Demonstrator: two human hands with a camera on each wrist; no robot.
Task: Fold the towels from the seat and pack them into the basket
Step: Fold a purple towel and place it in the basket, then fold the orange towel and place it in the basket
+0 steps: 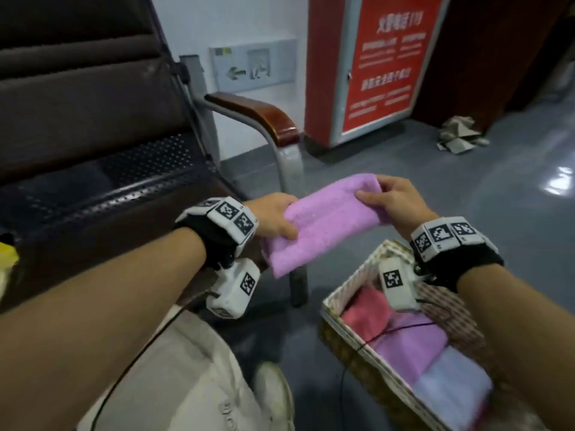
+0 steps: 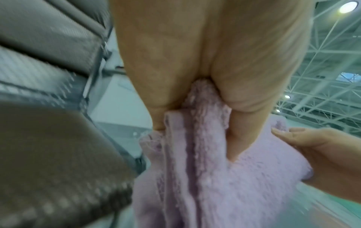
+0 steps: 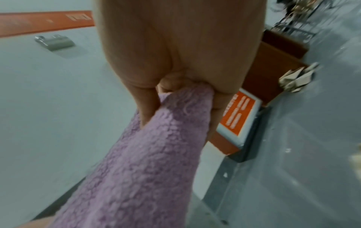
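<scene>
Overhead, the head camera is showing both hands holding a folded lilac towel [image 1: 323, 219] in the air, above and just beyond the far rim of the wicker basket [image 1: 345, 293]. The left hand [image 1: 275, 219] is pinching one short end, thumb on top, and the right hand [image 1: 392, 202] is pinching the other. Inside the basket, a pink towel [image 1: 364, 315], a purple towel [image 1: 410, 340] and a pale one [image 1: 451, 377] are already lying side by side, so free room looks tight; a careless drop could ruck them up or leave this one hanging over the rim.

Closer in, the left wrist camera is showing several layer edges [image 2: 187, 154] bunching between thumb and fingers [image 2: 238, 135]. If that pinch is loosening, I judge the layers could slide apart and undo the fold.

Finally, the right wrist camera is showing the fingers curling tightly round the folded end [image 3: 171, 123], away from the basket, which is out of this view. Uneven pulling between the hands could skew the fold.
</scene>
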